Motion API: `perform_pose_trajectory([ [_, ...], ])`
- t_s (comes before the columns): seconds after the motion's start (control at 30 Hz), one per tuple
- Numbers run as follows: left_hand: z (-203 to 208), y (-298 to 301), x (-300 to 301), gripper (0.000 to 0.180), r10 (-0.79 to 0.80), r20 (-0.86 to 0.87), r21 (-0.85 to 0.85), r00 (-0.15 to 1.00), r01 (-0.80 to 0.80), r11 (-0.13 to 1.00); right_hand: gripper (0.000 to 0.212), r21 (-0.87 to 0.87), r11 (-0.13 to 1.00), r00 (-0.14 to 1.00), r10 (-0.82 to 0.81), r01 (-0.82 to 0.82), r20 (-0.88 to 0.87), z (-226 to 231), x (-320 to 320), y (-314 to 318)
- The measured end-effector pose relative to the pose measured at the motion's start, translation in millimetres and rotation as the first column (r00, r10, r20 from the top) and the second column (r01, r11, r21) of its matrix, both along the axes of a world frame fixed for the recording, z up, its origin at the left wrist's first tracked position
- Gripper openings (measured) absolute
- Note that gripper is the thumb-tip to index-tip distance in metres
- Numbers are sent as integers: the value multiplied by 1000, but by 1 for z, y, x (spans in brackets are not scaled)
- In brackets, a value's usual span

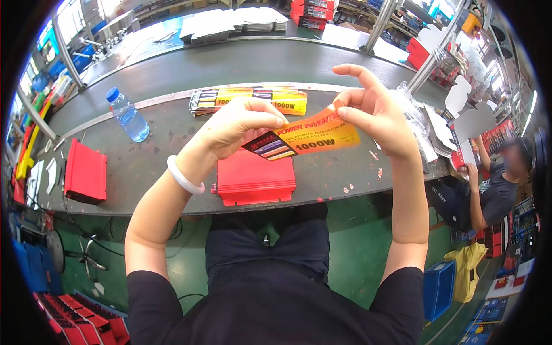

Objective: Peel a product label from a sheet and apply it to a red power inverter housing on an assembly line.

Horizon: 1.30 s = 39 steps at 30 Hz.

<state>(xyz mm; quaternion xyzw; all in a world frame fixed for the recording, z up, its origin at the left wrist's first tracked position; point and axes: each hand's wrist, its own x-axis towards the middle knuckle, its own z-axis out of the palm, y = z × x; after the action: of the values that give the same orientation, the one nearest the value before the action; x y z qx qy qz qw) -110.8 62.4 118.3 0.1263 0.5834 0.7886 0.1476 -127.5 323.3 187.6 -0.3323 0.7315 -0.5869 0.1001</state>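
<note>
Between my two hands hangs a yellow, orange and black printed label [322, 138], tilted and held above the bench. My left hand [241, 122] pinches its upper left edge between thumb and fingers. With thumb and index finger, my right hand [374, 112] grips the upper right corner, its other fingers raised. Below the label a red inverter case [256, 178] lies near the bench's front edge, partly covered by my left hand and the label. Behind my hands lies a stack of similar labels [296, 102]. A white bangle [185, 175] circles my left wrist.
On the dark bench [161, 167] stand a water bottle [131, 118] and another red case [86, 171] at left. A conveyor belt [230, 60] runs behind. Clear plastic wrap [417, 123] lies at right, where a co-worker [489, 190] handles card pieces. A blue crate [439, 290] stands on the floor.
</note>
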Motion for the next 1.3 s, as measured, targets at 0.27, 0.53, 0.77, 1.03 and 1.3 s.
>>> perform_pose_trajectory([
  [0.27,5,0,2,12,-52,18,-14,998,53,999,55,-3,1000,1000,13,-13,16,0,-3,-1],
  [0.53,7,-2,4,14,-43,-17,-113,999,40,993,55,-2,1000,1000,3,-3,5,-2,-4,1],
  [0.77,8,-2,4,15,-33,-109,-223,993,8,975,56,-10,1000,1000,10,-9,13,-2,-4,1],
  [1.03,6,-17,4,20,65,-79,-199,995,-80,977,55,-65,998,1000,-13,13,-7,-6,-8,2],
  [1.3,-6,-99,39,27,290,-35,-74,957,-291,954,64,-147,978,988,-154,150,-21,-9,-4,43],
])
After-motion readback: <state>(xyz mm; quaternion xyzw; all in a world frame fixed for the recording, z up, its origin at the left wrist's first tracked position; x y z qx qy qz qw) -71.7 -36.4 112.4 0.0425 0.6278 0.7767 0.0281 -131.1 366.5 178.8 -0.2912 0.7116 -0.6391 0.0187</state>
